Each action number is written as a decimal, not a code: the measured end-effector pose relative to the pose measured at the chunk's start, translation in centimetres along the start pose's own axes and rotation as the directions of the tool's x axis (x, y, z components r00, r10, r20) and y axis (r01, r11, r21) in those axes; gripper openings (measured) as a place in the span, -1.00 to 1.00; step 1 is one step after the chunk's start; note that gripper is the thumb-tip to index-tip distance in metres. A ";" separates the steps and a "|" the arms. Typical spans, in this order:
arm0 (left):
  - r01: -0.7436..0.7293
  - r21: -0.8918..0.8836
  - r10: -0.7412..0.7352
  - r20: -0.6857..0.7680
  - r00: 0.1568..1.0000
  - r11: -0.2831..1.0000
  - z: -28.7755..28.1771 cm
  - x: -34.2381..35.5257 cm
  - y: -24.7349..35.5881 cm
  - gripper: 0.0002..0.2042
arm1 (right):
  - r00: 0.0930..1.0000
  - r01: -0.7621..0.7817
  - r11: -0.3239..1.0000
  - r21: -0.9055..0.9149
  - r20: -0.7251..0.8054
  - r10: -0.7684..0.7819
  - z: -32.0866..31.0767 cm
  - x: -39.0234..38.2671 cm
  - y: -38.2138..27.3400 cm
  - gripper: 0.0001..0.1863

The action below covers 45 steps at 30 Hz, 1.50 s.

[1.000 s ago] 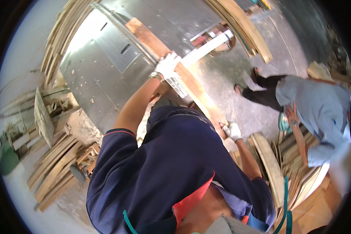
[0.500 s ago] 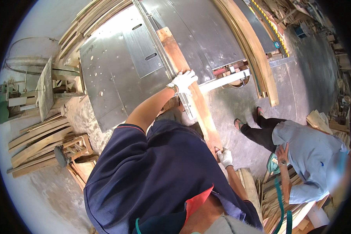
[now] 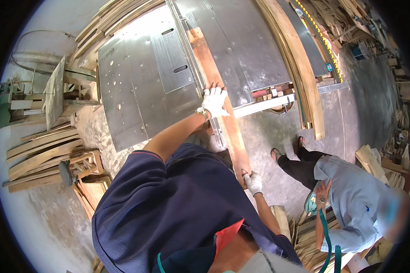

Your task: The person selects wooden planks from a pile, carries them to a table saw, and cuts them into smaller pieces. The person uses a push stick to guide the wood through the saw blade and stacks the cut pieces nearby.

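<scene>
A long wooden plank lies along the metal fence on the steel machine table. My left hand, in a white glove with bare fingertips, rests flat on the plank's middle, fingers extended and slightly apart. My right hand, gloved likewise, is closed round the plank's near end, thumb on top. A metal plate with two slots lies left of the fence. A pale crossbar runs rightward beside the plank.
Another person in a grey-blue shirt bends at lower right near stacked offcuts. Long boards lie at the table's right, more at upper left. A wood pile, wooden stool and leaning panel stand left.
The view has shifted, putting the table further right in the picture. My hands remain on the plank, which appears more upright in the picture. The other person appears lower and bends further.
</scene>
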<state>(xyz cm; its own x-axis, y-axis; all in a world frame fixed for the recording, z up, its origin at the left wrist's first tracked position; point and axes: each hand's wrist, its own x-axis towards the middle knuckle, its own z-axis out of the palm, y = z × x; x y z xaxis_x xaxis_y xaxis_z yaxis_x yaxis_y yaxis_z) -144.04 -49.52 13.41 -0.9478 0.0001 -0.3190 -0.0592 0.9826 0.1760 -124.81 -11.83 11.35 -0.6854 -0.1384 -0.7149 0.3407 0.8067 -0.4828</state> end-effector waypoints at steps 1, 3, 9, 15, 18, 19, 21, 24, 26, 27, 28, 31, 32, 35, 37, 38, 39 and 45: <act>0.023 -0.014 -0.023 -0.029 0.999 1.000 0.2 -0.9 0.8 0.21 | 1.000 -0.005 1.000 -0.020 -0.009 0.005 0.0 0.2 -0.3 -0.34; 0.089 0.000 -0.089 -0.005 0.996 0.996 1.0 -2.6 1.9 0.23 | 0.999 -0.045 0.999 0.001 0.008 0.045 0.0 0.7 -1.5 -0.33; 0.159 0.092 -0.163 0.031 0.986 0.983 2.3 -3.2 3.1 0.32 | 1.000 -0.006 1.000 -0.003 -0.006 0.006 0.5 2.5 -2.7 -0.31; 0.153 0.123 -0.154 -0.001 0.988 0.981 1.7 -1.6 1.1 0.33 | 0.999 0.031 0.999 -0.032 -0.022 -0.032 0.5 4.1 -4.6 -0.36; 0.159 0.130 -0.163 0.022 0.986 0.979 1.1 -0.6 0.1 0.33 | 0.998 0.048 0.998 -0.033 -0.029 -0.049 0.4 4.9 -5.9 -0.35; 0.161 0.136 -0.165 0.016 0.986 0.977 1.0 -0.3 -0.2 0.33 | 0.997 0.060 0.997 -0.048 -0.042 -0.062 0.4 5.1 -6.4 -0.34; 0.165 0.149 -0.168 0.003 0.986 0.975 0.8 0.2 -0.9 0.33 | 0.996 0.078 0.996 -0.031 -0.050 -0.079 0.4 5.5 -7.4 -0.33; 0.171 0.163 -0.171 -0.010 0.985 0.972 0.4 1.0 -1.9 0.33 | 0.997 0.074 0.997 0.005 -0.021 -0.074 0.2 6.3 -8.9 -0.31; 0.170 0.172 -0.170 -0.011 0.985 0.970 0.0 1.6 -2.6 0.33 | 0.999 0.046 0.998 -0.041 0.017 -0.045 0.0 7.0 -9.8 -0.29; 0.174 0.176 -0.175 -0.013 0.985 0.969 -0.2 1.9 -2.9 0.32 | 0.998 0.065 0.997 -0.040 -0.001 -0.065 0.1 7.4 -10.0 -0.29; 0.179 0.180 -0.179 -0.015 0.984 0.967 -0.5 2.4 -3.3 0.31 | 0.996 0.085 0.996 -0.039 -0.019 -0.086 0.3 7.8 -10.3 -0.29; 0.186 0.178 -0.184 -0.024 0.983 0.966 -1.0 3.1 -4.2 0.27 | 0.995 0.101 0.994 -0.037 -0.017 -0.102 0.8 9.2 -10.6 -0.27; 0.191 0.172 -0.189 -0.025 0.982 0.966 -0.9 3.2 -4.5 0.26 | 0.995 0.099 0.994 -0.040 -0.002 -0.099 0.9 9.6 -10.6 -0.26; 0.216 0.190 -0.223 0.013 0.975 0.958 -0.2 3.1 -4.5 0.20 | 0.992 0.127 0.990 -0.058 -0.013 -0.128 1.0 10.1 -11.5 -0.24; 0.202 0.201 -0.216 0.050 0.975 0.958 -0.9 3.0 -3.6 0.18 | 0.995 0.100 0.995 0.001 0.000 -0.100 0.6 10.8 -12.6 -0.24; 0.201 0.197 -0.220 0.078 0.972 0.959 -0.8 2.1 -2.8 0.18 | 0.997 0.078 0.997 0.015 0.013 -0.079 0.7 10.5 -12.8 -0.23; 0.206 0.199 -0.227 0.089 0.970 0.958 -0.9 1.8 -2.3 0.19 | 0.997 0.074 0.997 0.033 0.019 -0.074 0.5 10.8 -13.6 -0.23; 0.260 0.220 -0.297 0.158 0.942 0.940 0.0 0.2 1.1 0.42 | 0.995 0.101 0.995 -0.016 0.007 -0.101 0.5 12.1 -15.6 -0.19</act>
<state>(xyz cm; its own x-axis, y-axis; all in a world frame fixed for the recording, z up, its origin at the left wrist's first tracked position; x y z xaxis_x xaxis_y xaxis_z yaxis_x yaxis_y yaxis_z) -144.34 -48.41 13.56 -0.8256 -0.2625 -0.4995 -0.2330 0.9648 -0.1219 -138.09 -26.38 9.92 -0.7120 -0.2231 -0.6657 0.2590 0.7979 -0.5444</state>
